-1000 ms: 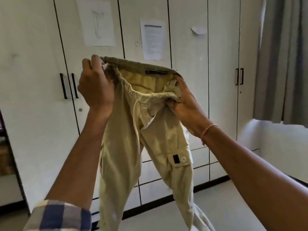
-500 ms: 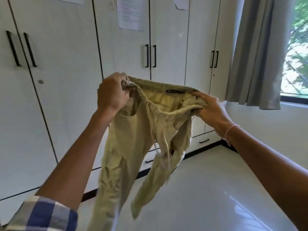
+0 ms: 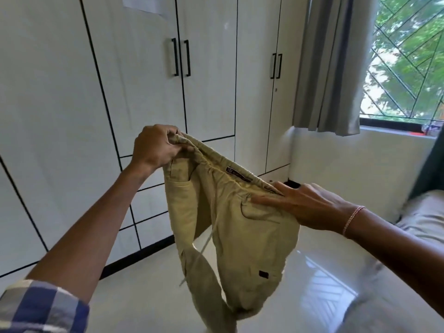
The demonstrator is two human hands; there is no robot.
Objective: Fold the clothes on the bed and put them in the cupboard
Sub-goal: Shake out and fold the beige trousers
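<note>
A pair of beige cargo trousers hangs in the air in front of me, waistband up, legs dangling toward the floor, a drawstring trailing down. My left hand grips the left end of the waistband in a fist. My right hand holds the right end of the waistband, fingers stretched out along the top with cloth under the palm. The white cupboard with black handles fills the wall behind, its doors closed. A corner of the bed shows at the right edge.
A grey curtain hangs beside a window at the upper right. Glossy white floor lies below the trousers. Paper sheets are stuck on the cupboard doors at the top.
My view has swung right and downward; the window and bed corner have come into sight. Both hands have lowered the trousers and drawn the waistband wider, the right fingers now flatter.
</note>
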